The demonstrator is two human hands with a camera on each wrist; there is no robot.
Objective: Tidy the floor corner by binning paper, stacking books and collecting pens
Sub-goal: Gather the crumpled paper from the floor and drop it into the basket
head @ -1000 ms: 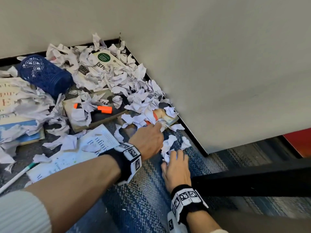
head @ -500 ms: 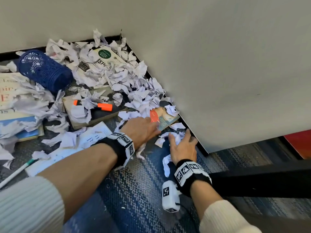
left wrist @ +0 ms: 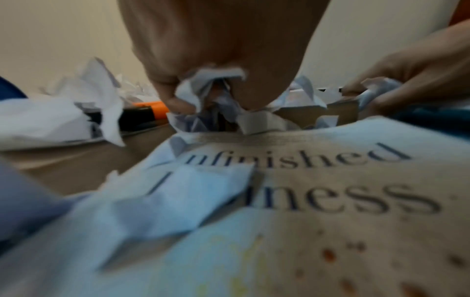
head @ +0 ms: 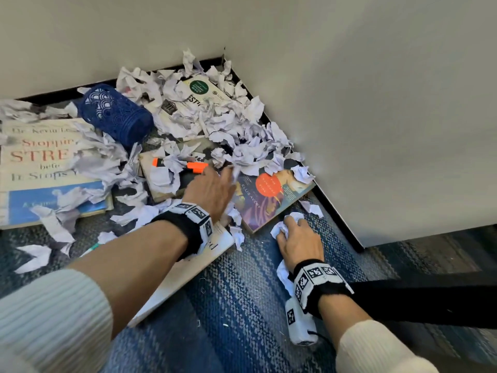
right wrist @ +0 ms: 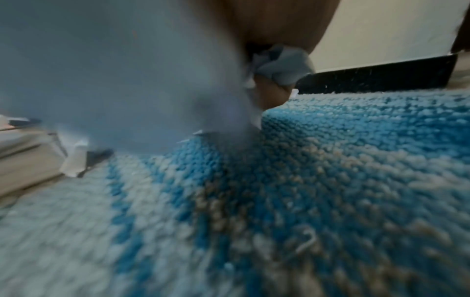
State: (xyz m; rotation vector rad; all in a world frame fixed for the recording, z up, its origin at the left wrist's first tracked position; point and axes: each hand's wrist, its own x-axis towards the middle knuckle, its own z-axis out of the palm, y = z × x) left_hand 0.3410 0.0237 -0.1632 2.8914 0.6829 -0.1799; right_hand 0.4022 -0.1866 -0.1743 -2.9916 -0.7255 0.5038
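Crumpled paper scraps (head: pixel 242 141) litter the carpet corner and cover several books. My left hand (head: pixel 226 176) sits at the edge of a colourful paperback (head: pixel 271 195), fingers curled round a wad of scraps (left wrist: pixel 211 96). Just left of its fingers lies an orange highlighter (head: pixel 197 167) on a tan book (head: pixel 161 181). My right hand (head: pixel 289 227) rests on the carpet at the paperback's near corner and grips crumpled paper (right wrist: pixel 279 64). A white book titled "Unfinished..." (left wrist: pixel 330 180) lies under my left wrist.
A blue lattice pen holder (head: pixel 115 114) lies on its side near the back wall. A large cream book (head: pixel 40 157) sits on a blue one at left. A green-tipped pen (head: pixel 92 248) lies beside my left forearm. Walls (head: pixel 376 117) close in the corner.
My left hand slid left toward the highlighter, sweeping scraps off the colourful paperback's cover. My right hand closed on scraps and drew back to the book's near corner.
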